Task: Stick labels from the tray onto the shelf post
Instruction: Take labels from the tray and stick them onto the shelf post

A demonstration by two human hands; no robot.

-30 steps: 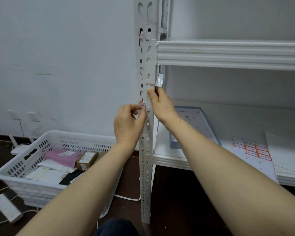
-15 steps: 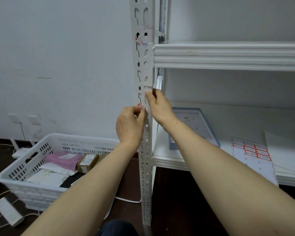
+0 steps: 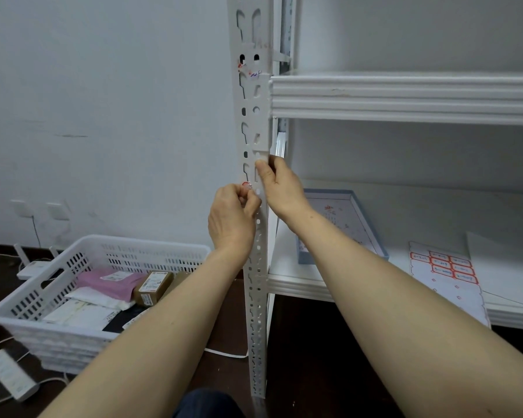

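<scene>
A white perforated shelf post (image 3: 255, 116) stands upright in the middle of the view. My left hand (image 3: 233, 218) pinches a small red-and-white label (image 3: 247, 185) against the post's left face. My right hand (image 3: 280, 185) grips the post's front edge just above, thumb pressed flat on the metal. Higher up, another label (image 3: 254, 73) with red and blue marks sticks on the post near the upper shelf. A blue-rimmed tray (image 3: 372, 236) lies on the lower shelf behind my right forearm. Beside it lies a label sheet (image 3: 444, 270) with red-framed labels.
The upper shelf board (image 3: 405, 98) juts right from the post. A white slotted basket (image 3: 82, 297) with parcels and envelopes sits on the dark floor at left. A power strip (image 3: 9, 375) and cables lie at the lower left. Wall sockets (image 3: 38, 209) sit on the white wall.
The view has shifted slightly, so the post sits a little lower in frame. My left fingers have curled tighter over the label on the post. My right hand keeps its grip.
</scene>
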